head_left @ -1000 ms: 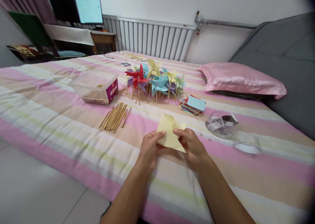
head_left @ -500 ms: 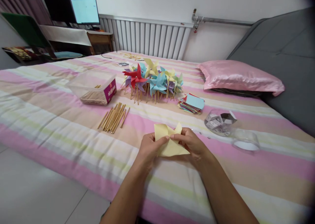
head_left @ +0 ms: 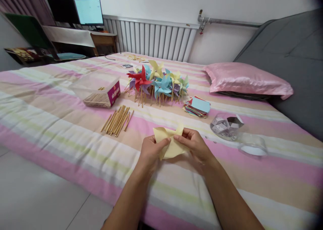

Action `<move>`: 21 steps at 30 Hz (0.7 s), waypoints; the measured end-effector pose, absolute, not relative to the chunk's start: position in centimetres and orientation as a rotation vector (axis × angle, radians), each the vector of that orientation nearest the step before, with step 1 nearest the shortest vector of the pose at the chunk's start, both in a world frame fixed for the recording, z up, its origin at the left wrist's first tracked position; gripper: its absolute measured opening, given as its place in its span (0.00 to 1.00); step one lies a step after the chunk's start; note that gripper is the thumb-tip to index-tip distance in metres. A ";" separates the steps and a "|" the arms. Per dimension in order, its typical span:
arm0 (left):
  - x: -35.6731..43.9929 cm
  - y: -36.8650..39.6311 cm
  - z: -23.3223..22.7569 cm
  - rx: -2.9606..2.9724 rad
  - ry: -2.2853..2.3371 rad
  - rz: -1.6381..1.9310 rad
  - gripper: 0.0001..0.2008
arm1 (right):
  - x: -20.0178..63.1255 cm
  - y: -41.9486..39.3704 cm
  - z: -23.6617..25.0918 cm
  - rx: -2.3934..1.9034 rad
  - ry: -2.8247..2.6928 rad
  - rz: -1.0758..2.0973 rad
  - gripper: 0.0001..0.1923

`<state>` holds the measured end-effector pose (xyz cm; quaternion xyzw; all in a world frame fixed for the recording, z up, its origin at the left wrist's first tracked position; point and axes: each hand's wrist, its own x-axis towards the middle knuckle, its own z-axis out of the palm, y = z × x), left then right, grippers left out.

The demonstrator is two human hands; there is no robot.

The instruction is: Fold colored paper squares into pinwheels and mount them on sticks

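Since a moment ago the yellow paper (head_left: 169, 143) has been folded tighter and turned, its long point no longer hanging below the fingers. Both the left hand (head_left: 150, 151) and the right hand (head_left: 195, 146) pinch it between thumb and fingertips, closed on its centre, above the striped bedsheet (head_left: 63, 129). Beyond the grip to the left lie wooden sticks (head_left: 118, 120); straight beyond stand finished pinwheels (head_left: 156, 80); to the right sits a clear jar (head_left: 225, 126).

Yellow paper (head_left: 171, 145) now folded more compactly
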<state>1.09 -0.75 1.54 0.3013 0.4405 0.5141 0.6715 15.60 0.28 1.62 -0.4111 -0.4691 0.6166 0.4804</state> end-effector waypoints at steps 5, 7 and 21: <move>0.9 -0.6 1.5 0.674 0.979 1.170 0.12 | 15.7 0.5 1.7 -1.027 -1.137 1.380 0.10; 0.9 -0.6 1.5 0.677 0.976 1.175 0.12 | 15.7 0.6 1.9 -1.040 -1.147 1.325 0.10; 0.7 -0.6 2.1 0.526 1.099 1.232 0.11 | 16.2 0.7 2.3 -1.038 -0.873 0.917 0.13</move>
